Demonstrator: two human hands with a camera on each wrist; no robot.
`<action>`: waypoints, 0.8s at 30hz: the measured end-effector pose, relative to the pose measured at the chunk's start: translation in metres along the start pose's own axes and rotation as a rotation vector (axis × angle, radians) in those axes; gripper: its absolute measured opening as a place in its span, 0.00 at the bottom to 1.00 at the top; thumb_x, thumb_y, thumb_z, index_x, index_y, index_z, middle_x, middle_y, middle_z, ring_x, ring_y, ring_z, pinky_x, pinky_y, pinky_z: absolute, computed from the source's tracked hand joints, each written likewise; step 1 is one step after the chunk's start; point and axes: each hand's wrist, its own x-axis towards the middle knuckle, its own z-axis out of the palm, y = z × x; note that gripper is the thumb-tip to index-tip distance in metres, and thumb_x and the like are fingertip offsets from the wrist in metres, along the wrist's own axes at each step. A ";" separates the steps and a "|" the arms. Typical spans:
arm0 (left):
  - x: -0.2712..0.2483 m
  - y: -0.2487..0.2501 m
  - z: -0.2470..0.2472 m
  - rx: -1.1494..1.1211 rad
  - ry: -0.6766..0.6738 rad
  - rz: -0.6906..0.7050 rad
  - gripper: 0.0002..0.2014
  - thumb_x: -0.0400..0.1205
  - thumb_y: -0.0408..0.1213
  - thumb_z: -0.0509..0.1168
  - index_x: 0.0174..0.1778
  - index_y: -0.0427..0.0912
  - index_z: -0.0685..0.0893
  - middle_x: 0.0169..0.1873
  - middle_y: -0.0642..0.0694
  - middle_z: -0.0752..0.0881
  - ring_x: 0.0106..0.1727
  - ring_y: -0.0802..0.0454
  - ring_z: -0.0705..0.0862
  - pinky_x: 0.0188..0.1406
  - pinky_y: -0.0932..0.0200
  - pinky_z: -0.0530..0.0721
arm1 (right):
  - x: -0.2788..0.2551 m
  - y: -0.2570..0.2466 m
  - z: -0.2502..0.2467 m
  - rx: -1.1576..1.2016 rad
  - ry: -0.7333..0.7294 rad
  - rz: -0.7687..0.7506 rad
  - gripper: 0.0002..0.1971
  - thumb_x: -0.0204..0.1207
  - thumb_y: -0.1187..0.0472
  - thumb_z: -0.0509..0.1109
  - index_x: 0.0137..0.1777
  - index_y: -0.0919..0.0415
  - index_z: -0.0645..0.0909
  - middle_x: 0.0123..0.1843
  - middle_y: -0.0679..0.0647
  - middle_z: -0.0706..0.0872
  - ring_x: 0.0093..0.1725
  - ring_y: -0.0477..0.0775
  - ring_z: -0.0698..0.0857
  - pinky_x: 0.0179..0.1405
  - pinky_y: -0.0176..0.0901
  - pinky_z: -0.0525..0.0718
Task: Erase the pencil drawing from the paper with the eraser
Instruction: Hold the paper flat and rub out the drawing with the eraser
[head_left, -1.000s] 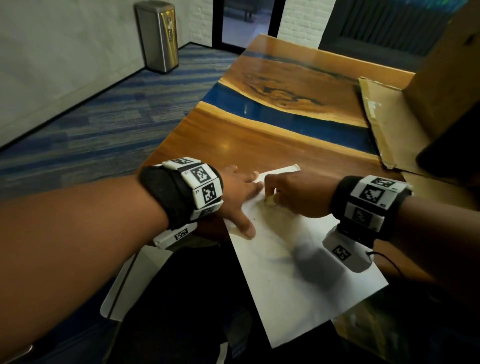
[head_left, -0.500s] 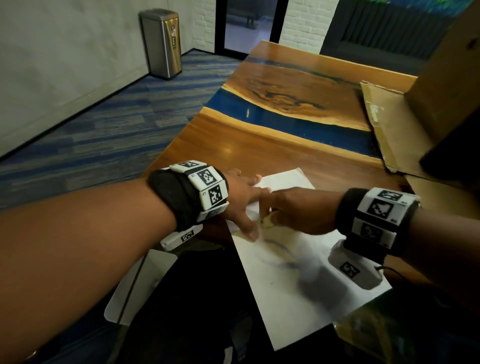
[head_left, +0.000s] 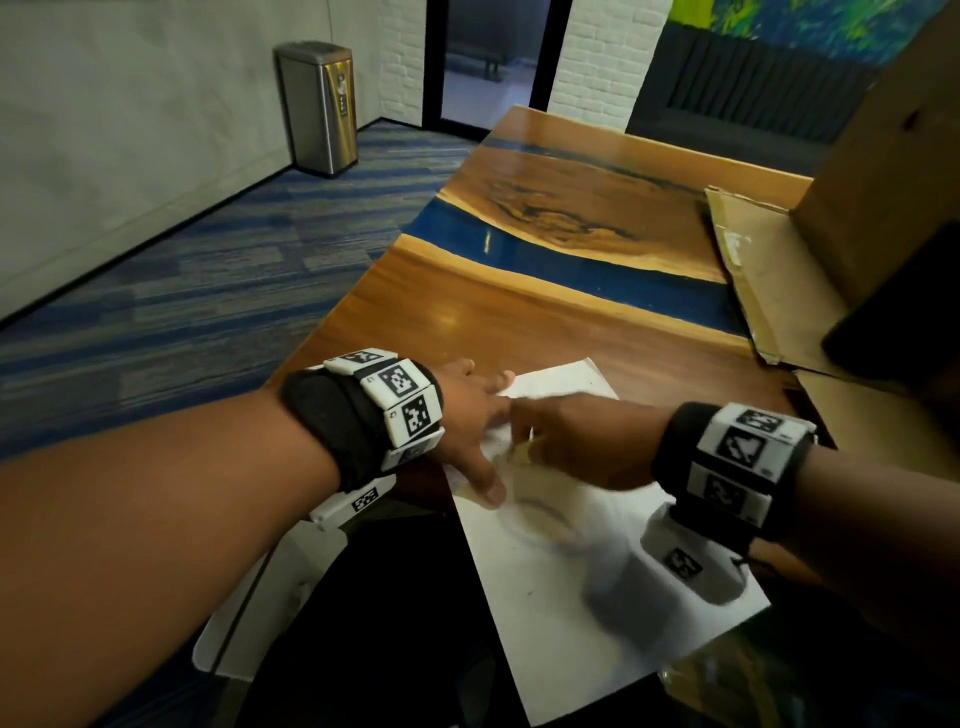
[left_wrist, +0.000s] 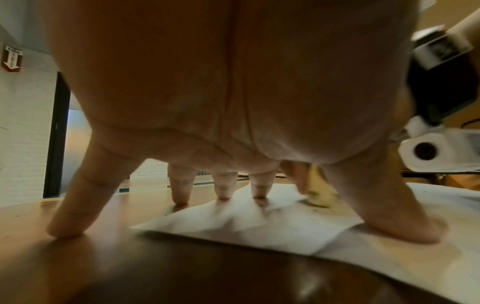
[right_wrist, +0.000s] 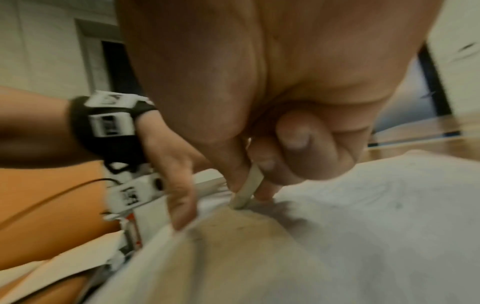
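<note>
We see a white paper (head_left: 571, 613) on our brown wooden table (head_left: 457, 312) with its blue band. Our eraser (right_wrist: 246, 191) is pale yellowish.

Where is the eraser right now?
The eraser is pinched in the right hand, its tip on the paper, just right of the left hand's thumb.
</note>
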 end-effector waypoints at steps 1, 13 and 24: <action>0.000 -0.001 0.000 -0.008 -0.001 0.001 0.57 0.66 0.76 0.69 0.86 0.66 0.46 0.89 0.52 0.40 0.87 0.32 0.43 0.82 0.28 0.55 | -0.003 -0.002 0.003 0.017 -0.052 -0.029 0.06 0.85 0.59 0.64 0.58 0.47 0.74 0.56 0.47 0.81 0.53 0.51 0.80 0.49 0.41 0.78; 0.000 0.000 -0.007 0.042 -0.032 -0.014 0.57 0.68 0.77 0.66 0.87 0.66 0.42 0.88 0.53 0.39 0.87 0.32 0.45 0.80 0.28 0.56 | -0.003 0.015 -0.009 -0.049 0.065 0.177 0.08 0.87 0.56 0.60 0.63 0.51 0.75 0.46 0.47 0.80 0.39 0.43 0.76 0.32 0.36 0.70; -0.005 -0.010 0.000 -0.069 0.029 -0.060 0.56 0.68 0.75 0.69 0.87 0.64 0.47 0.88 0.49 0.36 0.88 0.37 0.45 0.84 0.35 0.54 | -0.014 0.075 -0.017 -0.002 0.270 0.488 0.03 0.85 0.54 0.63 0.55 0.49 0.76 0.46 0.50 0.85 0.42 0.51 0.84 0.36 0.44 0.82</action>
